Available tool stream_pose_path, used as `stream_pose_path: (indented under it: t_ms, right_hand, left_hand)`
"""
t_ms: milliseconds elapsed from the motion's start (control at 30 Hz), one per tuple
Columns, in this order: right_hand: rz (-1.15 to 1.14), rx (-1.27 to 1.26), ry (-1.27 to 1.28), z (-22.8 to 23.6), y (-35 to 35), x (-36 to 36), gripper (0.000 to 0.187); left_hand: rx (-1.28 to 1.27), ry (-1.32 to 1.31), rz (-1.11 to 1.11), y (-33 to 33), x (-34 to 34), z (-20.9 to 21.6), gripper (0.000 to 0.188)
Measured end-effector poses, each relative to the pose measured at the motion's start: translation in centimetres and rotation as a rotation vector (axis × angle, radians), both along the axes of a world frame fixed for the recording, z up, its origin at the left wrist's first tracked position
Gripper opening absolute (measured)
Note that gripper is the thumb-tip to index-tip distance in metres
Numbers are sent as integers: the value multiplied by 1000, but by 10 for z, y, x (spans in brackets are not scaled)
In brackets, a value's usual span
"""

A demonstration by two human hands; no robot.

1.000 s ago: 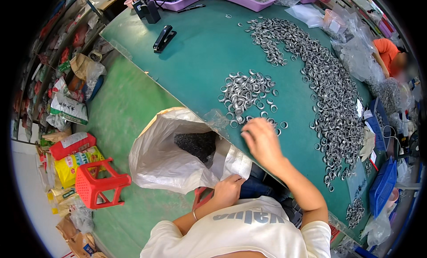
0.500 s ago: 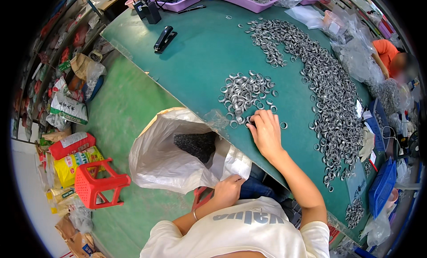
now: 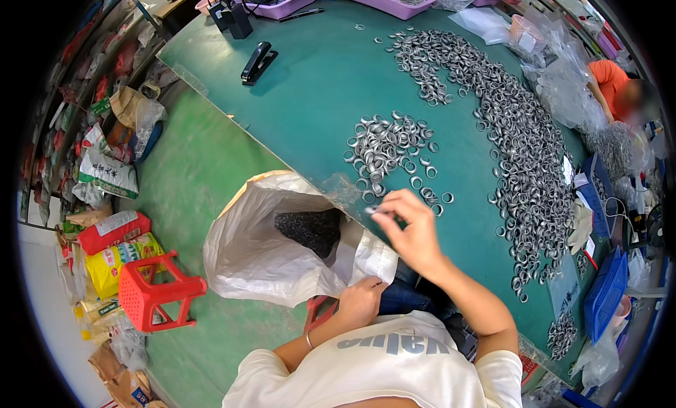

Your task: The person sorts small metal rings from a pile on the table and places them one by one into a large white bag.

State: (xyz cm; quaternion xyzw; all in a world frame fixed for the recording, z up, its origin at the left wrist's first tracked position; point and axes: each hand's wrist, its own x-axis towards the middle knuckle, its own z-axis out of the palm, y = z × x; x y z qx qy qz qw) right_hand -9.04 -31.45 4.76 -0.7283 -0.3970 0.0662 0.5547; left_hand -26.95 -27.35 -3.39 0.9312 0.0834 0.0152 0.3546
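Red plastic stool (image 3: 158,288): on the floor, well apart from the sack, so not really in anyone's way.
White woven sack (image 3: 246,249): gaping just beside the slanting left edge of the green-topped table (image 3: 303,105), dark bits (image 3: 306,230) down inside.
Black stapler (image 3: 258,64): near the table's upper-left corner, far from both hands.
Left hand (image 3: 361,300): fist closed over the sack's rim, I'd guess so the mouth doesn't flop shut.
Small silver ring (image 3: 371,210): by the table's left edge; blurry, but looks like metal.
Small pile of silver metal rings (image 3: 387,144): nearer that edge, easy reach imo.
Right hand (image 3: 412,228): thumb and fingers pinched on that single ring, strays behind.
Long curved heap of grey metal rings (image 3: 521,147): toward the table's right edge, probably separate to avoid mixing.
Blue plastic basket (image 3: 607,295): past the heap, which sits between.
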Motion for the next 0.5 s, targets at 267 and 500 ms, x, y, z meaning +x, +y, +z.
stream_pose_path:
  t_ms: [267, 500]
  right_hand:
    - [267, -360, -591, -35, 14, -48, 14]
    - [-226, -308, -538, -8, 2, 10, 14]
  left_hand:
    - [88, 113, -3, -1, 0, -4, 21]
    - [1, -6, 7, -1, -1, -1, 24]
